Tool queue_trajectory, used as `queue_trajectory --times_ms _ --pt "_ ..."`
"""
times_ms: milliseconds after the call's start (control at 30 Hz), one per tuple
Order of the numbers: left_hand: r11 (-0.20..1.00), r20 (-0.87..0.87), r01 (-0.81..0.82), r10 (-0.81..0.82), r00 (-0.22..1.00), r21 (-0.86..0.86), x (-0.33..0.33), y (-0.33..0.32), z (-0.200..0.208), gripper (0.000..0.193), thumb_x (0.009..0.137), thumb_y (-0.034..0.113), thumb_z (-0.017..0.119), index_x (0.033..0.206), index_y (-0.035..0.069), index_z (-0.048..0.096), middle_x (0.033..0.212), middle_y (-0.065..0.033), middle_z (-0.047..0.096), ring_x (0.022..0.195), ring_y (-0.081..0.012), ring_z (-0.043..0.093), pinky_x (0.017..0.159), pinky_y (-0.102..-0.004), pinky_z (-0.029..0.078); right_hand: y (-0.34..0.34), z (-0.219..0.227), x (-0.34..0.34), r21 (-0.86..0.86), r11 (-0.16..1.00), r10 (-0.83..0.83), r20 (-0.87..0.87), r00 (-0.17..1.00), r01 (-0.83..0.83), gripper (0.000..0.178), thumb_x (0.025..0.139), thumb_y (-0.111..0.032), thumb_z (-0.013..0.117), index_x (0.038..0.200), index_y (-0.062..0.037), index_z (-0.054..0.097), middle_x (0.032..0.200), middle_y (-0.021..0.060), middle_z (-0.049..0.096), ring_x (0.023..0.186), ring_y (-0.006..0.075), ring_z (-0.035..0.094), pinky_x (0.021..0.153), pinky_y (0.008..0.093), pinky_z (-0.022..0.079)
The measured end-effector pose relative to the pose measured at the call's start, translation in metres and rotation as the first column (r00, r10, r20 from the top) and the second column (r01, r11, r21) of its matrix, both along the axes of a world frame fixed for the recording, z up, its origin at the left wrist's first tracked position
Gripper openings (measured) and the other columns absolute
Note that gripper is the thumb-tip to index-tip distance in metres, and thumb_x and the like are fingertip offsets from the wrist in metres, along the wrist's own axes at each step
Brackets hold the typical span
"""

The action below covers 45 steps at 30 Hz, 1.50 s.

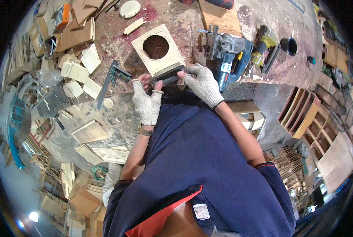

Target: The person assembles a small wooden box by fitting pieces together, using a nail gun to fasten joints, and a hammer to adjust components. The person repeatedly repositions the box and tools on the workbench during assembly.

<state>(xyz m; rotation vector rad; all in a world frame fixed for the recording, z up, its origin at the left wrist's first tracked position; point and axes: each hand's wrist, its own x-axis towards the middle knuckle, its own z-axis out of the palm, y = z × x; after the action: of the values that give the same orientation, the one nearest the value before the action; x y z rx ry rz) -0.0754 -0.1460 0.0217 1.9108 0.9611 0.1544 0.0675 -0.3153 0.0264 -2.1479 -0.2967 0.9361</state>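
Observation:
A square pale plywood panel (pixel 169 36) with a large round hole lies on the workbench in front of me. Along its near edge is a dark, narrow rectangular block (pixel 169 75) with a brownish upper strip. My right hand (pixel 203 82), in a white fingerless work glove, grips the right end of this block, its thumb on top. On the other side, my left hand (pixel 147 98), gloved the same way, has its thumb at the block's left end. Its other fingers are spread apart, just left of the block and slightly blurred.
Right of the panel lie a blue jigsaw (pixel 228 55), a yellow-green power tool (pixel 263 45) and a black cup (pixel 289 46). A try square (pixel 112 79) sits left of my left hand. Wood offcuts (pixel 75 71) cover the bench's left side. A round wooden disc (pixel 129 8) lies farther back.

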Motion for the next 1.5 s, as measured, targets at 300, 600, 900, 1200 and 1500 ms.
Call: queue_trajectory --times_ms 300,600,900,1200,1500 --pt "0.63 -0.158 0.665 -0.667 0.728 0.401 0.022 0.034 0.011 0.055 0.074 0.012 0.086 0.126 0.004 0.07 0.11 -0.0141 0.07 0.102 -0.0363 0.067 0.092 -0.0462 0.054 -0.057 0.003 0.02 0.131 0.895 -0.412 -0.115 0.904 0.425 0.047 0.103 -0.034 0.077 0.129 0.005 0.075 0.093 0.0064 0.077 0.084 0.0118 0.068 0.077 0.0286 0.055" --pt "0.982 -0.01 0.123 -0.123 0.992 0.144 0.023 0.084 0.01 0.036 0.103 0.028 0.078 0.118 -0.004 0.07 0.092 -0.0057 0.069 0.08 -0.0132 0.059 0.074 -0.0323 0.053 -0.122 -0.01 0.025 0.21 0.65 -0.708 -0.184 0.682 0.731 0.048 0.106 -0.035 0.075 0.135 0.0037 0.073 0.1 0.0039 0.075 0.085 0.0098 0.067 0.073 0.0261 0.057" --pt "0.992 0.062 0.082 -0.088 0.994 0.099 0.014 0.104 -0.009 0.037 0.103 0.032 0.078 0.097 -0.001 0.062 0.078 -0.0031 0.055 0.073 -0.013 0.047 0.064 -0.0341 0.044 -0.123 -0.003 0.022 0.186 0.67 -0.696 -0.179 0.696 0.718 0.046 0.11 -0.033 0.07 0.141 0.0008 0.069 0.122 0.0091 0.076 0.108 0.016 0.073 0.081 0.0309 0.064" --pt "0.995 0.079 -0.014 0.007 0.997 0.097 0.009 0.101 -0.034 0.039 0.104 0.036 0.076 0.1 -0.001 0.065 0.079 -0.0036 0.061 0.074 -0.0129 0.054 0.066 -0.0339 0.047 -0.087 0.022 0.018 0.03 0.915 -0.404 0.029 0.914 0.403 0.035 0.109 -0.028 0.07 0.128 0.0001 0.077 0.099 0.0025 0.073 0.089 0.0098 0.066 0.075 0.0266 0.054" --pt "0.914 -0.181 0.002 0.078 0.98 0.405 0.005 0.124 -0.059 0.049 0.099 0.052 0.075 0.105 0.004 0.065 0.091 -0.0232 0.072 0.083 -0.0457 0.071 0.076 -0.0558 0.054 -0.003 0.014 -0.003 -0.246 0.902 0.425 0.347 0.836 -0.356 0.037 0.091 -0.009 0.068 0.128 -0.0148 0.073 0.115 0.0193 0.066 0.104 0.0431 0.071 0.087 0.0498 0.059"
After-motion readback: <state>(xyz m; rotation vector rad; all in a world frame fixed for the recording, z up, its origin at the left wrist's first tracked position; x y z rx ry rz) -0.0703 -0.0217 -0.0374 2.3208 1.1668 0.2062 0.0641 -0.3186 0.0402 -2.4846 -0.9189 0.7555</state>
